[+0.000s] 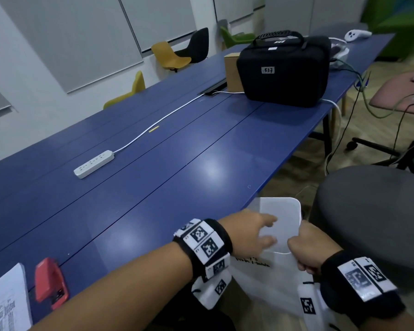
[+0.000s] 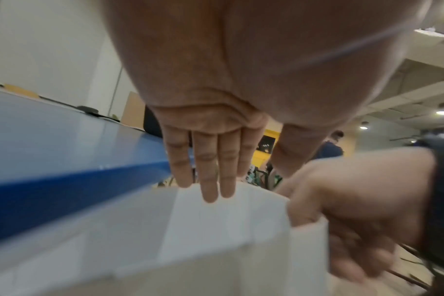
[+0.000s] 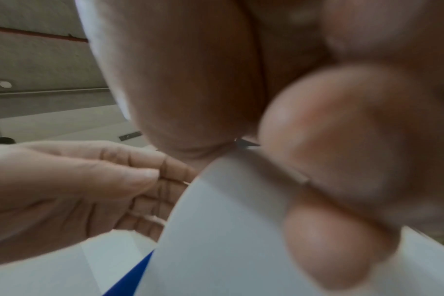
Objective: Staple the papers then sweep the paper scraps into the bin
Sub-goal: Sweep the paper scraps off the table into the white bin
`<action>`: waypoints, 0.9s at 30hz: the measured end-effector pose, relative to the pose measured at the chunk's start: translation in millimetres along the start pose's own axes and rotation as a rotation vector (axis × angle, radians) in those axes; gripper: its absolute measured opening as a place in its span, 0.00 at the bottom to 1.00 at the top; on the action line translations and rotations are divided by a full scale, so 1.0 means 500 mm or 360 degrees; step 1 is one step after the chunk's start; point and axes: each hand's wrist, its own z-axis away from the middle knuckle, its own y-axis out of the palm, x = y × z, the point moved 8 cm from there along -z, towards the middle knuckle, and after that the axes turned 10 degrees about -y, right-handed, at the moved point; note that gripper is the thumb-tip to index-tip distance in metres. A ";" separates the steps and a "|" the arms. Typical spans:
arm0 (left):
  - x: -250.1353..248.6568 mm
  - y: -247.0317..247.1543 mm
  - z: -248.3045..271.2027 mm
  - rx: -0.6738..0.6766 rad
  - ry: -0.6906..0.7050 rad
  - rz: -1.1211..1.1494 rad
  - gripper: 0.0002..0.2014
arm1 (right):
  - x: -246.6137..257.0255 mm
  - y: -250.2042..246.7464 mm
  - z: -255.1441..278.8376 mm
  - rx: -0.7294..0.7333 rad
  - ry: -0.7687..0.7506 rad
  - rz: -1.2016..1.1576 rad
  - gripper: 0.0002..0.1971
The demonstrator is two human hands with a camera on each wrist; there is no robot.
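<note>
Fingers, head view: left hand point(image 1: 251, 231) reaches over the mouth of the white bin point(image 1: 282, 206) with fingers straight and relaxed, holding nothing; right hand point(image 1: 307, 247) curls round the bin's near rim. Bin is held just below the edge of the blue table point(image 1: 177, 163). Red stapler point(image 1: 49, 281) and the papers point(image 1: 5, 302) lie at the table's near left corner, well apart from the bin. No scraps show on the tabletop here.

Left wrist view: fingers point(image 2: 205, 170) extended side by side, tips over the bin's rim; right hand grips the rim's corner.

Right wrist view: thumb and fingers pinch the bin wall point(image 3: 216, 230); left palm is open beside it.

Step, by judgement: the sweeping stage, probably at its end, the open hand brushing the last bits in. Next move calls for checking the table edge for leftover scraps, then setting the bin down level so nothing spills.
</note>
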 end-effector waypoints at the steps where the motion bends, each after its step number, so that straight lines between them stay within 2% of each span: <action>1: 0.005 -0.033 -0.005 -0.0174 0.0020 0.0068 0.27 | -0.001 -0.002 0.001 -0.0005 0.0002 0.0010 0.27; 3: 0.033 -0.096 -0.025 -0.0479 -0.0025 0.0109 0.26 | -0.002 -0.005 0.002 -0.0010 0.0014 0.0042 0.25; 4: 0.055 -0.115 -0.042 -0.0545 -0.0096 0.0085 0.29 | -0.001 -0.005 0.003 -0.0015 0.0022 0.0062 0.24; 6: 0.100 -0.119 -0.086 -0.0451 -0.0293 -0.0001 0.36 | 0.004 -0.005 0.007 -0.0024 0.0033 0.0096 0.23; 9: 0.120 -0.090 -0.127 -0.0266 -0.0432 -0.0196 0.34 | 0.008 -0.008 0.007 -0.0035 0.0032 0.0120 0.22; 12: 0.074 -0.050 -0.117 -0.0128 -0.0325 -0.0336 0.38 | 0.005 -0.009 0.000 -0.0034 0.0023 0.0117 0.22; 15: 0.008 -0.002 -0.058 0.0027 -0.0134 -0.0438 0.36 | -0.002 -0.008 -0.007 -0.0031 -0.0003 0.0080 0.22; 17: -0.024 0.038 -0.008 0.0179 -0.0080 -0.0364 0.34 | -0.008 -0.007 -0.009 -0.0026 -0.0022 0.0045 0.22; 19: -0.042 0.065 0.029 0.0203 -0.0012 -0.0249 0.32 | -0.020 -0.003 -0.011 -0.0043 -0.0022 0.0015 0.21; 22: -0.032 0.082 0.063 -0.0020 0.0033 -0.0017 0.29 | -0.049 0.010 -0.016 -0.0096 -0.0006 -0.0050 0.22; 25: 0.016 0.121 0.095 -0.0195 -0.0076 0.0325 0.30 | -0.093 0.044 -0.023 -0.0102 0.0013 -0.0097 0.22; 27: 0.054 0.166 0.119 -0.0212 -0.0189 0.0518 0.30 | -0.129 0.072 -0.023 -0.0115 0.0085 -0.0065 0.17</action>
